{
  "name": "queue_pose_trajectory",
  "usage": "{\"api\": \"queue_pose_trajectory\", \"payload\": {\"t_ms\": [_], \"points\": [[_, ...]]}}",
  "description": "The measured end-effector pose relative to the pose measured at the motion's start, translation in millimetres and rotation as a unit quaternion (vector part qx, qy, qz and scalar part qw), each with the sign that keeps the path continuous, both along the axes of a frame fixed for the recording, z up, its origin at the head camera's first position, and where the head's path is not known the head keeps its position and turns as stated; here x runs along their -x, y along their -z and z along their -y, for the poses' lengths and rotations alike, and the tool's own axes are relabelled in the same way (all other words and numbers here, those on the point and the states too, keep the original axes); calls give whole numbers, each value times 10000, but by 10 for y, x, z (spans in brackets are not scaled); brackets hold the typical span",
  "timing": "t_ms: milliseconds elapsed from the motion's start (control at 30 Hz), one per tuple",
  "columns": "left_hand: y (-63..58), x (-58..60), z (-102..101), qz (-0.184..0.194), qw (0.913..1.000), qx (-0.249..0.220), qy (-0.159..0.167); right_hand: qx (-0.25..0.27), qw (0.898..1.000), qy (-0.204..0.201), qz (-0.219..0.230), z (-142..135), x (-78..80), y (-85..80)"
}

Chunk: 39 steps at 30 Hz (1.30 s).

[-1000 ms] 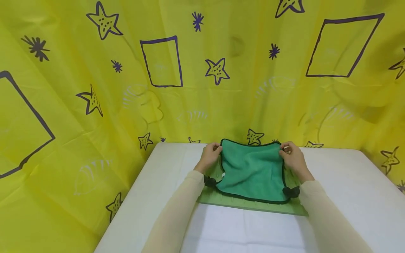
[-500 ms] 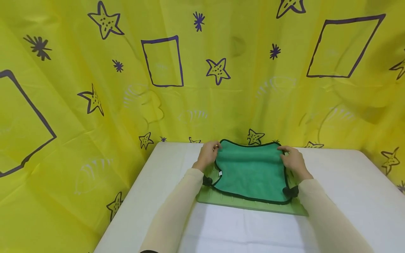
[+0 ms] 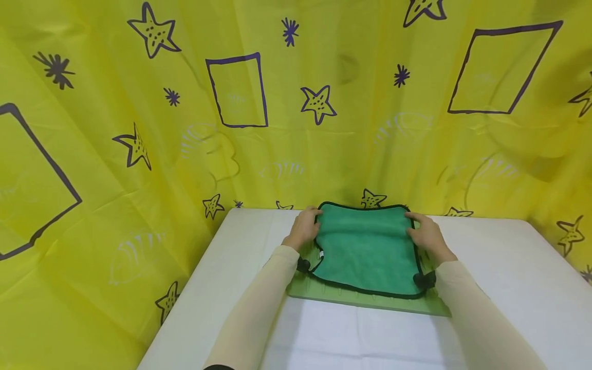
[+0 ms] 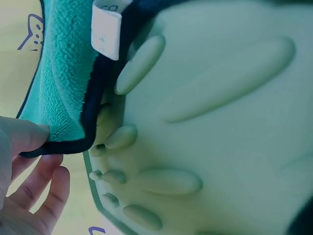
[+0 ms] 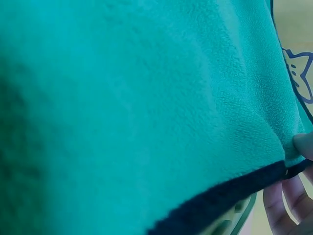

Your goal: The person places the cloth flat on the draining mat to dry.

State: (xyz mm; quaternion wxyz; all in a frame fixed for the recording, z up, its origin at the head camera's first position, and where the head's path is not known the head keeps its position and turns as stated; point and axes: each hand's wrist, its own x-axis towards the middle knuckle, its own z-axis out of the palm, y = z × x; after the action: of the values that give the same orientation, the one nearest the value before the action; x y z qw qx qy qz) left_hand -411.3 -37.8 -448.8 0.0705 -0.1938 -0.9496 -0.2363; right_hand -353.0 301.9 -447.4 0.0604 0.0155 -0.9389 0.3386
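Note:
A green fleece cloth (image 3: 365,257) with dark edging is spread between both hands, above a paler green board (image 3: 370,301). My left hand (image 3: 302,228) pinches its side edge near the far left corner. In the left wrist view, the left thumb (image 4: 29,137) lies on top of the dark edging, with fingers beneath. A small white label (image 4: 106,32) is sewn to that side. My right hand (image 5: 291,203) pinches the opposite edge near the far right corner. Raised oval bumps (image 4: 230,81) cover the board, much of which the cloth hides.
The board rests on a white-covered table (image 3: 490,288). Behind the table's far edge hangs a yellow curtain (image 3: 361,149) printed with stars and frames. Dark wrist straps (image 3: 424,280) sit near the cloth's lower corners.
The left hand has shifted slightly left, drawing the cloth wider. Its wrinkles have flattened into one crosswise fold, and its far edge sits slightly higher.

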Motion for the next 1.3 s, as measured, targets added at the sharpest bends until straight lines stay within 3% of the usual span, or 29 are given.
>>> {"api": "queue_pose_trajectory", "payload": {"t_ms": [100, 400, 600, 900, 1133, 1300], "points": [[-4, 4, -17, 34, 9999, -46, -85, 143, 9998, -61, 160, 17, 4, -12], [11, -24, -92, 516, 9979, 396, 11, 81, 9968, -407, 685, 8, -5, 30], [-17, -36, -100, 407, 9977, 528, -76, 56, 9961, -592, 653, -2, 5, 20], [-11, -53, -111, 377, 9906, 1312, -28, -309, 9928, -863, 770, -5, 12, 25], [32, -168, 41, 876, 9942, 588, 185, -506, 9895, -1179, 668, -55, -181, 31], [12, -302, 205, 754, 9945, 421, 595, -340, 9870, -1339, 817, -114, -410, -8]]}}
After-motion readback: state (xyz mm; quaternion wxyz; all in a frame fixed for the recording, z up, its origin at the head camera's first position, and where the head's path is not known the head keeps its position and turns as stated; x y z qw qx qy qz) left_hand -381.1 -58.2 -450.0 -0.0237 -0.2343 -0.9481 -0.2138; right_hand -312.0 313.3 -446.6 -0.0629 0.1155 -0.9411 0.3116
